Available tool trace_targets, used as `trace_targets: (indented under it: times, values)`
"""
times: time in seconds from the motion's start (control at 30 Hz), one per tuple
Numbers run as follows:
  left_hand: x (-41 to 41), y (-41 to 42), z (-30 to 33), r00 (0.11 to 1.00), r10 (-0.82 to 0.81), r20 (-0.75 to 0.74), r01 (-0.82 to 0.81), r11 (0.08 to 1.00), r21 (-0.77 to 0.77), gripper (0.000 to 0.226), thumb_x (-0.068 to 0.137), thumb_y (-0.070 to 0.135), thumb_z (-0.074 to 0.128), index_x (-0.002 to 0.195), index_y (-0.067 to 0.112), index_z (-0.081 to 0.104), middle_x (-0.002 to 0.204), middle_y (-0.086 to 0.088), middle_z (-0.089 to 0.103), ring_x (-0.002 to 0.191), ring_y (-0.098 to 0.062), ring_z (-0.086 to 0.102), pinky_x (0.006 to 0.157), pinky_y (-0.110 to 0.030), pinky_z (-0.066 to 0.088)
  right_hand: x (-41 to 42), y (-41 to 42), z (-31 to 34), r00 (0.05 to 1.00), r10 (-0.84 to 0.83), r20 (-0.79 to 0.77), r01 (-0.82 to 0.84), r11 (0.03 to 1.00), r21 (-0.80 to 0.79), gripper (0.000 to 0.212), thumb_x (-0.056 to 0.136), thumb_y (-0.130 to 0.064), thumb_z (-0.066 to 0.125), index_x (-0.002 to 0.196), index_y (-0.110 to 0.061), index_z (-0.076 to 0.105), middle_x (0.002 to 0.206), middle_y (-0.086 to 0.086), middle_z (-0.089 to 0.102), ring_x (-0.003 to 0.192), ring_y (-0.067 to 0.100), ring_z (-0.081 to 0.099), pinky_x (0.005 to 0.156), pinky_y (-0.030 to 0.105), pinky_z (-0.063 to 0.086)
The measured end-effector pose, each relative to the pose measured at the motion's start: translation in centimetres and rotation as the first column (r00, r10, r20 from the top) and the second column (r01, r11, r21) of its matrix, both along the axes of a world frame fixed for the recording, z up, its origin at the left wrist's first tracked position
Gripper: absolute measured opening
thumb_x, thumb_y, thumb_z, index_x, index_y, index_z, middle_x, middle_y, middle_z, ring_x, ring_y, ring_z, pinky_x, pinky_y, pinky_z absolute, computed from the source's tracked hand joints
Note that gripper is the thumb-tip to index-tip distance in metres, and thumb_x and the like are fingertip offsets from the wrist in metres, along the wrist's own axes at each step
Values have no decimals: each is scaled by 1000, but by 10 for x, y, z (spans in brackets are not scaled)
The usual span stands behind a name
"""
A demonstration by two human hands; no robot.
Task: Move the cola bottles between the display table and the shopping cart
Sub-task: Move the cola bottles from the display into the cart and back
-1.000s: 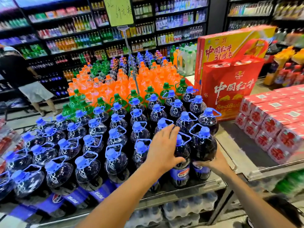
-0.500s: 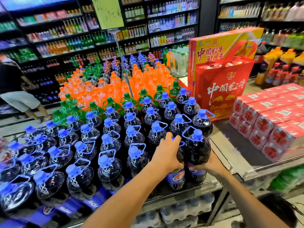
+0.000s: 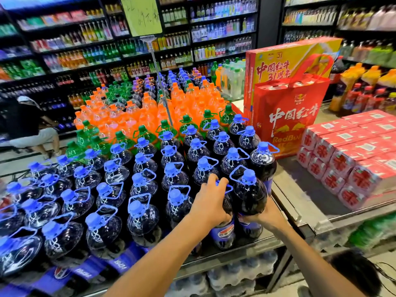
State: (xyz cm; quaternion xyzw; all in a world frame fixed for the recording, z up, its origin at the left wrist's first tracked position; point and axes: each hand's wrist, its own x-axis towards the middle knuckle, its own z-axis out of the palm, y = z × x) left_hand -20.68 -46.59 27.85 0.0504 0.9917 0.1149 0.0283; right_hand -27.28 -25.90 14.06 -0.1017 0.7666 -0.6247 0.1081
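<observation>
item: front-right corner of the display table (image 3: 252,241), cola stock. change noted: a second ago the left hand (image 3: 209,203) was lying spread and flat above a cola bottle (image 3: 225,219) in the front row; it is now curling over that bottle's shoulder, fingers hooking the blue handle loop. the right hand (image 3: 266,215) is staying low against the neighbouring corner bottle (image 3: 249,191), cupping its body from the near side. both hands are clamped, side by side, one bottle each. both bottles are standing upright on the table, bases not visibly lifted. judgement: grasping is finishing and lifting toward the cart looks to be the coming step; no shopping cart is showing in view.

count: two bottles in hand. blue-capped cola bottles (image 3: 171,155) are filling the near block in roughly seven rows, several dozen, exact total not countable through blur at the left edge. green-capped bottles (image 3: 142,131) are forming a band behind; orange soda bottles (image 3: 150,108) beyond, too many to tally. one red gift bag (image 3: 287,116), one yellow carton (image 3: 285,58) behind it, stacked red drink packs (image 3: 351,159) on the right-hand table. one price sign (image 3: 141,15) on a pole.
</observation>
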Motion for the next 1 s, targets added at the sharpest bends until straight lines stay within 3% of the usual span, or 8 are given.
trace_targets:
  times: [0.2, 0.37, 0.6, 0.8, 0.9, 1.0]
  values:
    - [-1, 9, -1, 1000, 30, 0, -30, 999, 16, 93, 69, 27, 91, 144, 19, 37, 149, -9, 24, 117, -38, 49, 87, -51, 56, 5, 5, -3, 1000, -9, -17, 9, 1000, 2, 104, 52, -9, 105, 142, -24, 56, 131, -4, 73, 122, 15, 68, 100, 36, 56]
    - [-5, 5, -4, 1000, 0, -9, 1, 999, 36, 97, 68, 33, 94, 146, 21, 38, 148, -6, 27, 118, -36, 49, 92, -51, 55, 6, 4, 0, 999, -18, -31, 18, 1000, 8, 104, 51, -11, 105, 141, -27, 56, 130, -7, 72, 121, 12, 68, 99, 37, 56]
    - [-8, -4, -5, 999, -41, -29, 44, 996, 78, 106, 67, 32, 97, 152, 19, 34, 147, -4, 27, 113, -32, 55, 93, -46, 54, 9, 1, -7, 998, -60, -34, 59, 998, -19, 103, 50, -4, 104, 140, -17, 56, 128, -4, 72, 113, 1, 69, 85, 12, 54]
    - [3, -10, 0, 995, -93, -31, 94, 996, 11, 111, 68, 45, 94, 155, 30, 28, 152, 1, 21, 114, -31, 56, 89, -46, 56, 11, -1, -3, 999, -27, -33, 25, 998, -51, 107, 49, -4, 105, 142, -15, 53, 130, -2, 70, 112, 0, 68, 81, 10, 54]
    - [8, -24, 7, 990, -140, -4, 140, 990, 1, 129, 64, 59, 91, 160, 45, 7, 165, 6, 9, 135, -34, 49, 104, -46, 51, 6, 7, -1, 997, 60, -43, -63, 995, -76, 106, 55, -2, 103, 146, -17, 51, 135, -1, 70, 121, 7, 67, 88, 13, 54]
    - [10, -53, 24, 986, -123, -109, 104, 982, -159, 131, 63, 80, 79, 163, 42, 4, 170, -6, 10, 151, -32, 29, 121, -44, 29, -4, 17, 13, 994, 107, -32, -110, 990, -91, 109, 57, -5, 103, 149, -25, 48, 141, -7, 67, 129, 12, 64, 100, 24, 54]
